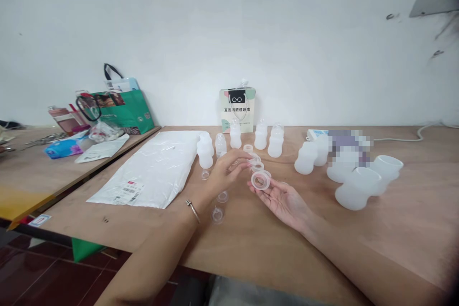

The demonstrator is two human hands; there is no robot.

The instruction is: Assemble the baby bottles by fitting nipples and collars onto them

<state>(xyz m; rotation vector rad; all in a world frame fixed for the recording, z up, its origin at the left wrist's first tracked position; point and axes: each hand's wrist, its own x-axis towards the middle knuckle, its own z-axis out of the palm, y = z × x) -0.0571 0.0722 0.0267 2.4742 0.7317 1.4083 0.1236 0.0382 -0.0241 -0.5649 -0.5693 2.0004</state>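
- My right hand [287, 204], centre right of frame: fingers grasping one translucent ring [260, 180], mid-frame.
- My left hand [224, 168], centre: fingers half-curled beside a row of rings [248, 148]; cannot tell whether they grip any.
- Clear pieces [217, 215], lower centre, on the tabletop [258, 253].
- Capped frosted bottles [261, 136], behind my hands.
- Uncapped frosted bottles [352, 195], right of frame.
- White mailing bag [154, 167], centre left.

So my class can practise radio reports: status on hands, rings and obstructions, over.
Right hand holds a clear ring. Left hand at the row of rings, contact unclear. White bottles stand beyond the row; none between the hands.
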